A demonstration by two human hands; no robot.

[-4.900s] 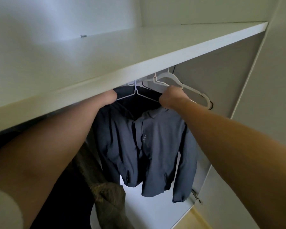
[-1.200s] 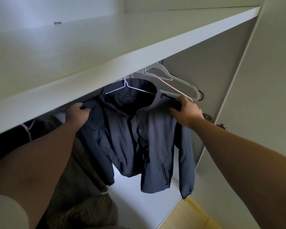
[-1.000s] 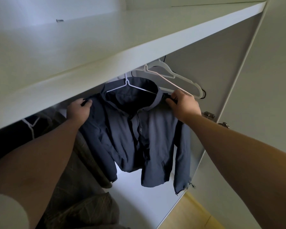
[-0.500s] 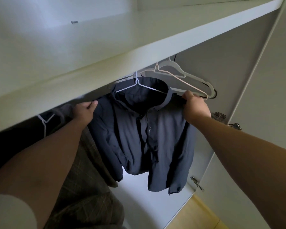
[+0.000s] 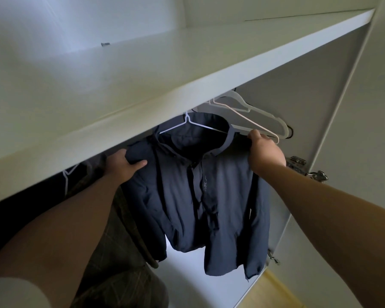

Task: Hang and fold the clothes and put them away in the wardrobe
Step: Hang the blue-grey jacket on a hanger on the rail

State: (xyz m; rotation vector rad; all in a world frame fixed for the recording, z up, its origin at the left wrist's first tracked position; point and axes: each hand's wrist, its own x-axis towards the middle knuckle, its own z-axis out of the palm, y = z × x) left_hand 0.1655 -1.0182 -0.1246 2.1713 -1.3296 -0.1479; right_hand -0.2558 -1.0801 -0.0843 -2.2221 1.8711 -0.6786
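- Dark blue jacket (image 5: 209, 196) hangs on a thin white hanger (image 5: 188, 123) under the wardrobe shelf (image 5: 142, 74) — front facing the camera, sleeves hanging down.
- Left hand (image 5: 122, 167) at 9 o'clock of the collar, grasping the jacket's shoulder; thumb (image 5: 139, 163) lies across the fabric, and the other fingers are tucked behind it.
- Right hand (image 5: 265, 152) at 3 o'clock of the collar, seen from the back, fingers (image 5: 255, 136) clenched on the other shoulder of the jacket.
- Both forearms reach in from 7 and 4 o'clock.
- Spare hangers (image 5: 253, 116), white and pale pink, bare, hang at 1 o'clock of the jacket, just above the right hand; can't tell whether they touch it.
- Brown plaid garment (image 5: 111, 252) hangs at 8 o'clock, just beside the jacket's sleeve.
- Another white hanger (image 5: 68, 172) with dark clothing shows at 9 o'clock behind the left hand.
- Metal hinge (image 5: 298, 162) on the wardrobe side panel at 3 o'clock, near the right wrist.
- Strip of wooden floor (image 5: 273, 292) at 5 o'clock, below the jacket hem.
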